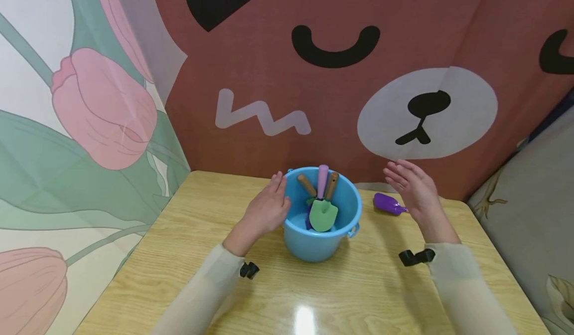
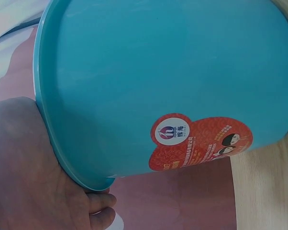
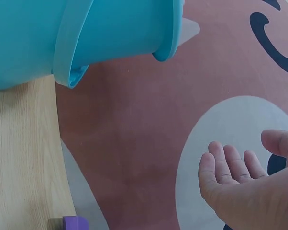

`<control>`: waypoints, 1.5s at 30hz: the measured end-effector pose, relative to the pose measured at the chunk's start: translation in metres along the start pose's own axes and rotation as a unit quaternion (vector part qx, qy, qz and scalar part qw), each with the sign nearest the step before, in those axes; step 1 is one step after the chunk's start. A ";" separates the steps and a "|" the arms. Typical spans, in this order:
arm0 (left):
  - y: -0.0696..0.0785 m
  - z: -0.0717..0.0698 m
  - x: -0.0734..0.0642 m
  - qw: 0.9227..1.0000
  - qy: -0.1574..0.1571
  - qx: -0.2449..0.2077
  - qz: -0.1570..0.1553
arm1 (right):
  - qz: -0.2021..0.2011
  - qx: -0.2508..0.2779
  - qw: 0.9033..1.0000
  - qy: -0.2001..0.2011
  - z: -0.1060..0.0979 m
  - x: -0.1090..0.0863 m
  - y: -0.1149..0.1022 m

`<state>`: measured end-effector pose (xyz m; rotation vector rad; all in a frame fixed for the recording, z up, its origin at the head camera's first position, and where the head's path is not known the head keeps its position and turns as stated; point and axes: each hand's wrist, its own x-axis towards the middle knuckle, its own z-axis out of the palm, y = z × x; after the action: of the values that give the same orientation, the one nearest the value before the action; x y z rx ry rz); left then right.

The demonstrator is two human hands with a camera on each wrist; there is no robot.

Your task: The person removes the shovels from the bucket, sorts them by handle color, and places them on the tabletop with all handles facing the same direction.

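Note:
A light blue bucket (image 1: pixel 309 248) stands upright on the table, holding a small green-bladed trowel (image 1: pixel 324 216), a lilac handle (image 1: pixel 323 178), two brown handles (image 1: pixel 332 185) and something purple. At its left side is my left hand (image 1: pixel 268 208), fingers extended along the rim. The left wrist view has that hand (image 2: pixel 24 163) right at the rim of the bucket (image 2: pixel 134 86). My right hand (image 1: pixel 417 195) is raised to the right of the bucket, fingers loosely extended, nothing in it. Beside it on the table lies a purple scoop-like piece (image 1: pixel 387 203), partly hidden by the hand.
The wooden table (image 1: pixel 269 295) ends at a brown bear-print cloth (image 1: pixel 251 150) behind the bucket. A tulip-print cloth (image 1: pixel 103 110) hangs at the left, and grey fabric (image 1: pixel 538 190) borders the right. The bucket's blue carrying handle (image 3: pixel 70 52) hangs against its side.

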<state>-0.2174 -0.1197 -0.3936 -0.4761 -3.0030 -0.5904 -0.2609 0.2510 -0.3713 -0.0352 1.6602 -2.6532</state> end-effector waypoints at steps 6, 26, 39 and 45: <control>-0.001 0.000 0.000 1.000 0.000 0.003 0.003 | -0.002 -0.035 0.999 0.011 0.007 0.000 0.001; 0.001 -0.002 -0.002 1.000 -0.001 -0.003 0.002 | -0.023 -0.051 0.998 -0.035 0.023 0.000 0.002; 0.000 0.000 -0.002 1.000 0.000 -0.003 0.004 | -0.037 -0.130 0.989 -0.053 0.036 0.001 0.002; 0.000 0.000 -0.001 1.000 -0.001 -0.002 0.005 | -0.037 -0.127 0.989 -0.066 0.041 0.003 0.003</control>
<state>-0.2161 -0.1205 -0.3936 -0.4913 -3.0003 -0.5968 -0.2628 0.2130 -0.3560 -0.2724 1.9730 -2.4080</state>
